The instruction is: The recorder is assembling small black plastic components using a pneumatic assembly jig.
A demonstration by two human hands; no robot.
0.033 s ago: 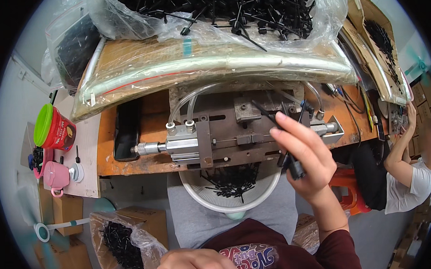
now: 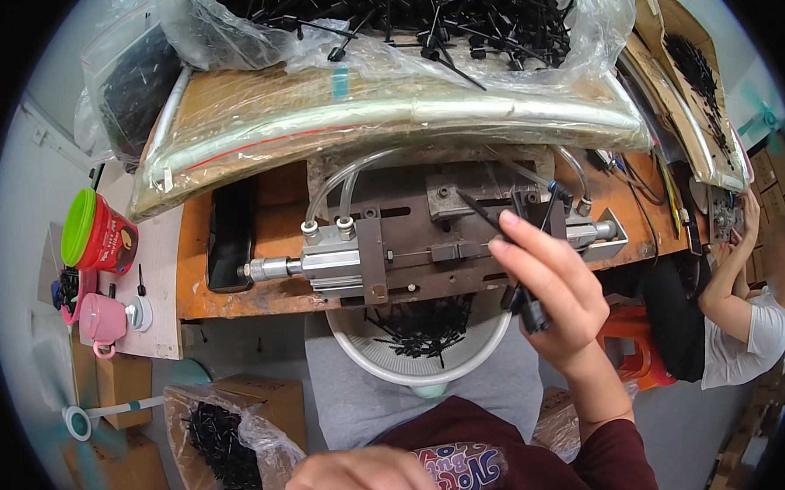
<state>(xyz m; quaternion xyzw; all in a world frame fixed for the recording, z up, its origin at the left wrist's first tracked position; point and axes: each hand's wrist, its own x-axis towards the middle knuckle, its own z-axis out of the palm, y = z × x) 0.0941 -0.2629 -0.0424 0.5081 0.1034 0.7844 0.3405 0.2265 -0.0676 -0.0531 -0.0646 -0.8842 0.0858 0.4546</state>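
My right hand (image 2: 566, 303) is raised in front of the right part of a dark metal bench fixture (image 2: 446, 276). Its fingers close round several thin black plastic stems with thicker heads (image 2: 536, 316); one long tip points up and left over the fixture. Low in the picture, close to my body, my left hand (image 2: 359, 481) is curled with its knuckles up. Its fingertips are hidden and slightly blurred, so whatever they hold cannot be seen. Under the fixture's front edge, a white basin (image 2: 363, 365) on my lap contains similar black pieces (image 2: 424, 331).
A plastic-covered tray (image 2: 387, 123) heaped with black parts (image 2: 453, 19) stands behind the fixture. Clear air hoses (image 2: 348, 190) rise from a silver cylinder (image 2: 334, 272). A red bucket (image 2: 112, 240) and pink cup (image 2: 103, 321) stand left. A co-worker (image 2: 742, 326) sits at right.
My right hand has shifted very slightly left, and the black stems in it have tilted a little. My left hand stays low, its fingers moving slightly.
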